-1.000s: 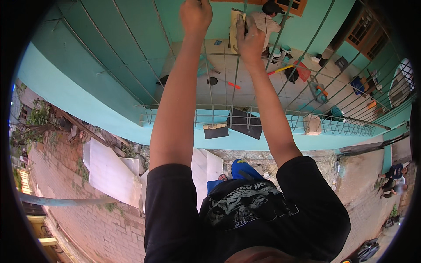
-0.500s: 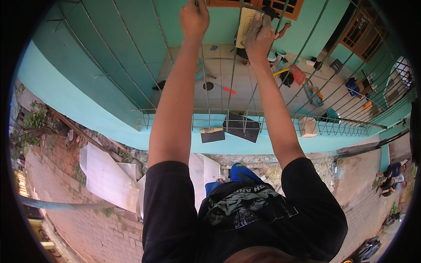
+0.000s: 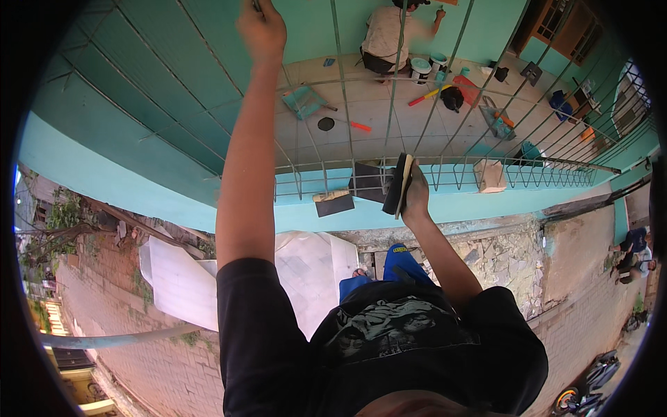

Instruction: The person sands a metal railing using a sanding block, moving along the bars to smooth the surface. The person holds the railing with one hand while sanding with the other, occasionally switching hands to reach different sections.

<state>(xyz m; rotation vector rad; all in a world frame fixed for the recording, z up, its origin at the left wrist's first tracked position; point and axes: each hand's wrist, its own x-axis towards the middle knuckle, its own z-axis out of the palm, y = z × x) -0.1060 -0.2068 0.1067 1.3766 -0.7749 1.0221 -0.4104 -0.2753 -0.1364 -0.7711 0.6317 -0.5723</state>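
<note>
My left hand (image 3: pixel 262 33) is raised at the top, its fingers closed around what looks like a thin upright bar of the metal grille (image 3: pixel 342 76). Lower down, my right hand (image 3: pixel 417 193) grips a sanding block (image 3: pixel 399 184) with a cream layer and a dark face, held on edge just in front of the grille's bottom. Beside the block, a dark sheet (image 3: pixel 367 182) lies on the turquoise ledge (image 3: pixel 292 217). A smaller dark piece (image 3: pixel 335 203) with a cream strip sits to its left.
A beige block (image 3: pixel 490 176) rests on the ledge at right. Behind the grille, a person (image 3: pixel 386 35) crouches by the wall near paint buckets (image 3: pixel 420 68). A dustpan (image 3: pixel 303 102) and tools lie on that floor. White sheeting (image 3: pixel 313 267) and rubble (image 3: pixel 479 260) lie below the wall.
My right hand has come down with the sanding block, from high on the grille to ledge height, and the block has turned edge-on. My left hand stays raised, further left in view.
</note>
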